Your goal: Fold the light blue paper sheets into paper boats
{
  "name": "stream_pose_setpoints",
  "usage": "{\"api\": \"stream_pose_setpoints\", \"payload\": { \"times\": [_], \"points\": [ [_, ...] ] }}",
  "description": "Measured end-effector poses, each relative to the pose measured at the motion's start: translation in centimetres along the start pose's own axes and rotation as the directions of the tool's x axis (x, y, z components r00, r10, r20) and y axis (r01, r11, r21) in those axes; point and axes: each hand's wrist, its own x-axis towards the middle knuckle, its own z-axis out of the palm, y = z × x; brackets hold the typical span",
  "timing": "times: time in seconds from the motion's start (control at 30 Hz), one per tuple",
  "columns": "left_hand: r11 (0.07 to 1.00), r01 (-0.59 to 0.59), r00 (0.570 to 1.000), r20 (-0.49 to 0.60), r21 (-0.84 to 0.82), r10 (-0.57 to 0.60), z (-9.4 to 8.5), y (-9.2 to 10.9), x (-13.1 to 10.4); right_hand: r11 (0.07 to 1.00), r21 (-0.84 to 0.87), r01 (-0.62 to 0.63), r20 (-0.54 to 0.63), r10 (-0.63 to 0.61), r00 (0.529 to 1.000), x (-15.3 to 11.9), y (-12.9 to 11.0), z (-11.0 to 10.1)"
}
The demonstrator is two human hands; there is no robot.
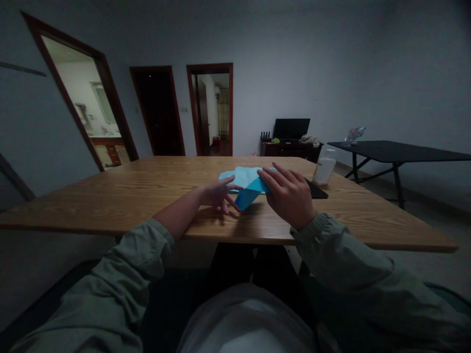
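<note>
A folded piece of blue paper (pixel 248 196) is held up just above the table, slanting with its lower left corner near the tabletop. My right hand (pixel 289 193) grips its upper right part, fingers over the top; the thumb is hidden. At the paper's left corner, my left hand (pixel 219 193) has its fingers spread, the fingertips touching or very near the edge. Behind the folded piece, a paler blue sheet (pixel 241 174) lies on the table. A flat black thing (pixel 318 190) sticks out from behind my right hand, its kind unclear.
The wooden table (pixel 147 196) spans the view in front of me. A translucent plastic bottle (pixel 324 167) stands on its right side. Beyond are a black table (pixel 401 151) with a clear plastic item on it, and a cabinet with a dark monitor (pixel 291 128) by the wall.
</note>
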Motion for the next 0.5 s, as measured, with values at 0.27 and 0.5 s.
{"api": "stream_pose_setpoints", "payload": {
  "times": [0.27, 0.5],
  "points": [
    [0.955, -0.249, 0.968, -0.080, -0.163, 0.239, -0.8, -0.8, -0.4, 0.990, -0.107, -0.092, -0.162, 0.074, 0.984, 6.8, 3.3, 1.2],
    [0.897, -0.378, 0.923, -0.175, -0.230, 0.344, -0.4, -1.1, -0.3, 0.989, -0.109, -0.100, -0.161, 0.082, 0.984, 8.6, 3.6, 3.9]
  ]
}}
